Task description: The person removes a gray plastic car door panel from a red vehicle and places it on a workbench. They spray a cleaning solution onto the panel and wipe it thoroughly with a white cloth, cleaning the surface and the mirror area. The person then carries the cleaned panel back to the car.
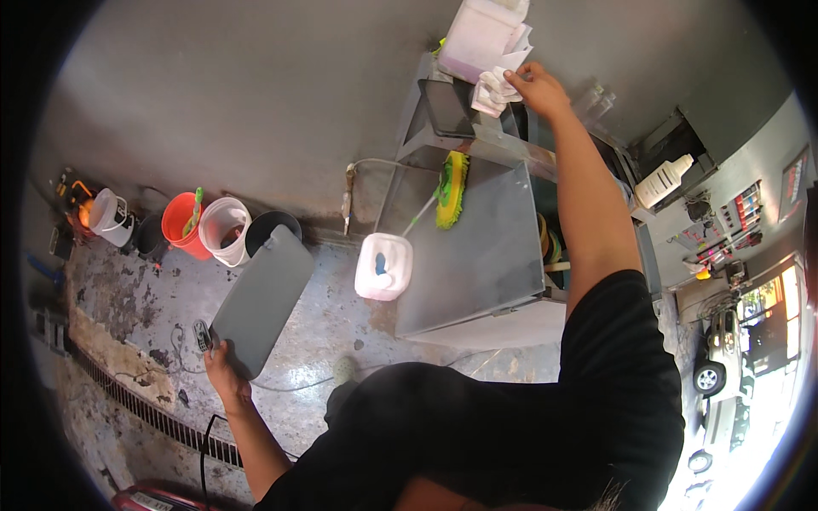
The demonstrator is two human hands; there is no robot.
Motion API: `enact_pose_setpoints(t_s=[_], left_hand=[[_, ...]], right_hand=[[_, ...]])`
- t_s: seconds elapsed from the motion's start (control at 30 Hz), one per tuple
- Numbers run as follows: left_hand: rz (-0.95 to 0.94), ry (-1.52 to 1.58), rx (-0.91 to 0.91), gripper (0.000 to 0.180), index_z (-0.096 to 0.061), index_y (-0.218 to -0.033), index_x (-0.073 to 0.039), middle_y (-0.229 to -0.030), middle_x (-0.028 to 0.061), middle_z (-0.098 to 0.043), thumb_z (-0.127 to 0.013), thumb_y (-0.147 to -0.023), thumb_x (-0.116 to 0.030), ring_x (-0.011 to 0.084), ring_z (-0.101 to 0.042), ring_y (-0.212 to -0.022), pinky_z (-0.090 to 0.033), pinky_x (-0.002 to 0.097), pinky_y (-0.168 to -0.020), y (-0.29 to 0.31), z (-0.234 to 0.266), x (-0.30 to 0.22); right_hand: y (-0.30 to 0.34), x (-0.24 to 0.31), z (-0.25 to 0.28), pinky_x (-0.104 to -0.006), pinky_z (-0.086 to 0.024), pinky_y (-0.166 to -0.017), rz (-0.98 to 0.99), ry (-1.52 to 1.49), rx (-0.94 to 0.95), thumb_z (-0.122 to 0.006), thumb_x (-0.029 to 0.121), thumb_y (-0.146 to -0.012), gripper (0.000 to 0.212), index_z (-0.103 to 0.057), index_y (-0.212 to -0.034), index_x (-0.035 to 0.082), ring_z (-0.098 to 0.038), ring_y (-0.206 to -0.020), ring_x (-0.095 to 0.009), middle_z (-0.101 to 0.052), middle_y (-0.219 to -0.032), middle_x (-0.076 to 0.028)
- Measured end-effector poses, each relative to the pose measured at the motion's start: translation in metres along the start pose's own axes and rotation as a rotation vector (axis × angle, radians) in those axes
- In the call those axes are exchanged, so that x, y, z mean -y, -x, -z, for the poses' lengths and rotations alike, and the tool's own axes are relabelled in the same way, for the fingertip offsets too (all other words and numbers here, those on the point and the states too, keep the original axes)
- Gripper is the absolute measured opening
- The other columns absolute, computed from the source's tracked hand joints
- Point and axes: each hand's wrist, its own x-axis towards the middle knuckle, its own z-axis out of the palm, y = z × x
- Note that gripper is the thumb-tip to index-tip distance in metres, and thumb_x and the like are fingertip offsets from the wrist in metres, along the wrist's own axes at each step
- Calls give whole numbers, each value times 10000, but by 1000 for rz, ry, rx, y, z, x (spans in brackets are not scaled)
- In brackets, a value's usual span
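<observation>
My left hand (pixel 227 375) grips the lower left edge of a flat grey panel (pixel 264 298) with rounded corners, held tilted above the floor. A small dark ribbed piece (pixel 202 335) shows at the panel's edge, just above my fingers. At the upper right my right arm stretches over a cabinet, and my right hand (pixel 538 88) pinches a crumpled whitish cloth or paper (pixel 494 90). Right behind that stands a big translucent jug (pixel 482 38) with pinkish liquid. Beside the crumpled piece a dark flat tablet-like object (pixel 446 108) lies on the cabinet top.
A grey metal cabinet (pixel 477 255) carries a yellow-green brush (pixel 452 191). Before it is a white jug (pixel 383 267). Along the wall stand an orange bucket (pixel 185 223), a white bucket (pixel 223 228) and a black bucket (pixel 285 223). A drain grate (pixel 153 413) crosses the floor; a hose (pixel 294 389) lies there.
</observation>
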Motion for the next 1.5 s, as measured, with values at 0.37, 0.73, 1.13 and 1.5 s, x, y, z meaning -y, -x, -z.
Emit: enact_pose_setpoints(t_s=[0.37, 0.73, 1.13, 1.5], left_hand=[[275, 232, 222, 556, -486, -1461, -33, -1356, 145, -623, -575, -916, -103, 311, -610, -1245, -501, 466, -1073, -21, -48, -15], [394, 289, 710, 851, -365, -1599, -135, -1476, 110, -533, -560, -804, 99, 261, -540, -1347, -443, 423, -1137, 72, -122, -35], [74, 164, 910, 946, -296, -1625, -112, -1558, 98, -445, -583, -746, 86, 251, -427, -1448, -326, 438, -1209, 228, -99, -77], [-37, 52, 852, 788, -394, -1520, -23, -1386, 118, -566, -649, -777, 38, 251, -584, -1254, -472, 417, -1081, 328, -33, -96]], right_hand=[[31, 26, 50, -465, -488, -1030, 323, 297, -432, -539, 470, -1013, 514, -564, -1417, 153, -631, -1213, -351, -506, -1491, -105], [362, 147, -155, -467, -424, -960, 419, -367, -76, -770, 268, -861, 319, -670, -1139, 149, -626, -1098, -348, -686, -1197, -88], [412, 134, -88, -448, -463, -918, 242, -564, -342, -753, 276, -892, 179, -679, -918, 115, -618, -982, -345, -647, -1013, -105], [520, 147, -12, -460, -451, -926, 442, -699, -489, -741, 327, -907, 207, -796, -1099, 271, -602, -979, -260, -656, -1008, 11]])
